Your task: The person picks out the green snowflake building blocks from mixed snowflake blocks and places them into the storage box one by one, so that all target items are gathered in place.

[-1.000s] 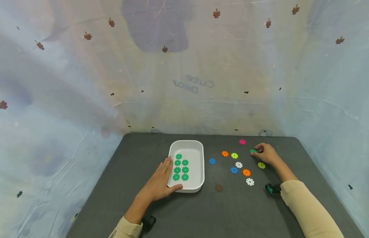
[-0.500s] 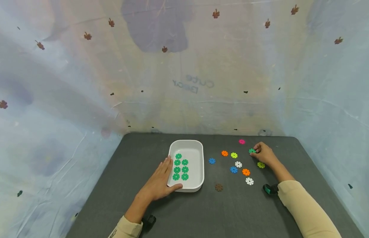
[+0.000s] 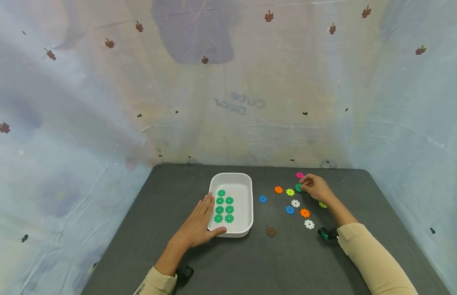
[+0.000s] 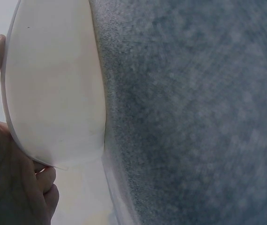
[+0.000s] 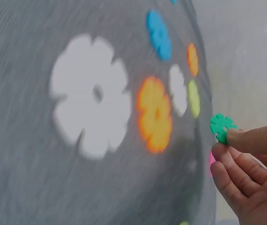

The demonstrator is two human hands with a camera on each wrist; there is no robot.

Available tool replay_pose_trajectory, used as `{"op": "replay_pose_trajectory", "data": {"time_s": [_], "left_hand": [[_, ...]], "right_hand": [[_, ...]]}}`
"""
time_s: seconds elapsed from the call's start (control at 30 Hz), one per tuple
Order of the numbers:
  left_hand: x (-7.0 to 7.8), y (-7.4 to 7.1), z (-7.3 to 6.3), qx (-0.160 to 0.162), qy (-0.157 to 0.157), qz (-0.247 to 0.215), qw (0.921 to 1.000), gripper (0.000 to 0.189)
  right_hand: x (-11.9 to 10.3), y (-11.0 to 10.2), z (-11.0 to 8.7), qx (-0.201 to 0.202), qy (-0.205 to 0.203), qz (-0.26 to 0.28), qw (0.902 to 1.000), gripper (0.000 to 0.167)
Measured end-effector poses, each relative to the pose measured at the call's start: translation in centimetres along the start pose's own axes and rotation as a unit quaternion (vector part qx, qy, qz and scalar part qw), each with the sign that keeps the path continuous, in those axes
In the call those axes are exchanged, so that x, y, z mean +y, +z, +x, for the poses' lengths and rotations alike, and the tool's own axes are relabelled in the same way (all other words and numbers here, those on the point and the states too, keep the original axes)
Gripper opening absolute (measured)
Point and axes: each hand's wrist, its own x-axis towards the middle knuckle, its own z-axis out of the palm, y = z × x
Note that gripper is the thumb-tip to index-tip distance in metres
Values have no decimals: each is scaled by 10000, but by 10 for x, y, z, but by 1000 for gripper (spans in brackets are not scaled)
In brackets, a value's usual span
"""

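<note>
In the head view, my left hand (image 3: 197, 223) rests against the left side of a white plastic tray (image 3: 248, 205). Its fingers lie straight along the rim and the thumb stretches over the near edge. The left wrist view shows the tray's outer wall (image 4: 54, 84) close beside that hand. Several green notched discs (image 3: 229, 209) lie in two columns on the left half of the tray floor. My right hand (image 3: 317, 188) pinches another green notched disc (image 5: 222, 125) between thumb and fingers, held up above the tabletop at the back right.
Loose notched discs lie right of the tray: blue (image 3: 263, 199), orange (image 3: 278, 189), yellow-green (image 3: 290, 192), white (image 3: 309, 224), brown (image 3: 271, 232) and pink (image 3: 299, 175). A patterned curtain (image 3: 243, 143) hangs behind the dark table (image 3: 177, 184).
My right hand has lifted the green disc from the table and carried it leftward, near the pink disc. The left hand and tray stay in place.
</note>
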Motion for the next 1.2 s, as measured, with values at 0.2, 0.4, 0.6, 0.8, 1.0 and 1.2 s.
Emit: {"op": "replay_pose_trajectory", "data": {"time_s": [0.2, 0.4, 0.6, 0.8, 1.0, 1.2], "left_hand": [[0, 0, 0, -12, -32, -25, 10000, 120], [-2, 2, 1, -17, -71, 36, 10000, 120], [-3, 2, 1, -2, -17, 8, 10000, 120], [-2, 0, 0, -43, -16, -15, 10000, 120], [-2, 1, 1, -37, -29, -8, 10000, 119], [-3, 1, 1, -64, -20, 35, 10000, 119]], "right_hand": [[-27, 7, 6, -118, -377, 343, 9986, 18], [-57, 18, 12, -267, -863, 594, 9941, 17], [-91, 34, 18, -556, -1228, 889, 9869, 17], [-119, 54, 30, -773, -1597, 891, 9801, 16], [-142, 76, 41, -1023, -1977, 1016, 9696, 15], [-160, 98, 51, -1228, -1983, 930, 9680, 14]]}}
